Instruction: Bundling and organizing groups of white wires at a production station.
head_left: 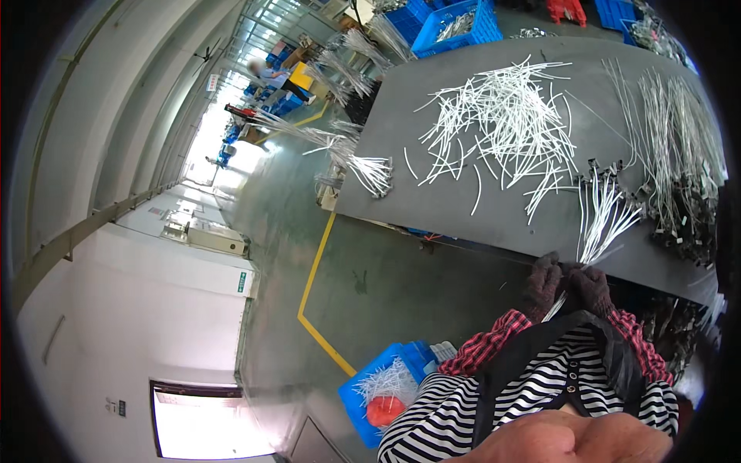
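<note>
At the near edge of the grey table, my left hand (542, 282) and my right hand (593, 290), both in dark gloves, come together round a bundle of white-sleeved wires (598, 220). Its far part fans out over the tabletop toward small black ends. A few pale strands come out below the gloves, close to my body. Both hands look closed, though the exact finger grip is partly hidden. Beyond the bundle lies a loose pile of short white tubes (509, 116). To the right, long clear wires with black connectors (675, 170) lie in a thick heap.
The table's (401, 92) near edge runs just past my hands. Bunched wires (370, 174) overhang its left side. A blue crate (455, 31) stands behind; a blue bin (359, 397) with white tubes and something red is at my lower left. A person (270, 75) is far off.
</note>
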A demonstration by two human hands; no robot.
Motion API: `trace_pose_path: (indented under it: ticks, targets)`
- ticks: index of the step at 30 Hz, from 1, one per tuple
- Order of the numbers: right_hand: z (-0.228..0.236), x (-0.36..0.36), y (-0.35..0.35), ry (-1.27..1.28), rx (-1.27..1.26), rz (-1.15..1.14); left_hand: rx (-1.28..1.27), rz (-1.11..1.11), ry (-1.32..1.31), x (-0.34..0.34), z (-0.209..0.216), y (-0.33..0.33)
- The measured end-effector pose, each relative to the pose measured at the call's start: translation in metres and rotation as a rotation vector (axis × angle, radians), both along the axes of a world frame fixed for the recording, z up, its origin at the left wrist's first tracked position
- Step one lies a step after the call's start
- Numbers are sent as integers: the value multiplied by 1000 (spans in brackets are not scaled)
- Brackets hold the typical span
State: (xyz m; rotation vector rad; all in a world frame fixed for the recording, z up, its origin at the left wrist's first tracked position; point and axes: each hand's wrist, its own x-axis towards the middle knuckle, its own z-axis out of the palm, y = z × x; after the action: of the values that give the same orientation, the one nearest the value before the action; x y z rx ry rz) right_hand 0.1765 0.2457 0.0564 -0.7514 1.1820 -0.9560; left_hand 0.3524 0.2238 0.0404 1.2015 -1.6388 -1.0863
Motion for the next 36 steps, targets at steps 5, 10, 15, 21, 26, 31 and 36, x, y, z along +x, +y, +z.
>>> trace_pose_path:
  ticks: [5,10,15,21,26,31,36]
  targets:
    - [14,-7,-1,-160,-44,29,47,-61,129,6,6,-2]
    - [30,-22,1,-229,76,136,210,-439,16,6,6,-11]
    - [47,-15,2,-112,-158,188,223,-265,20,-6,-13,-13]
    - [-11,-14,-11,1268,-390,164,186,-212,70,2,-17,-12]
    - [-34,-21,-7,1175,-675,67,443,-91,461,1,8,-12]
    - [-29,-19,-8,1285,-643,179,-487,-195,-329,-7,8,-18]
    - [-70,-37,20,1334,-723,346,-214,-108,-461,21,-4,-21]
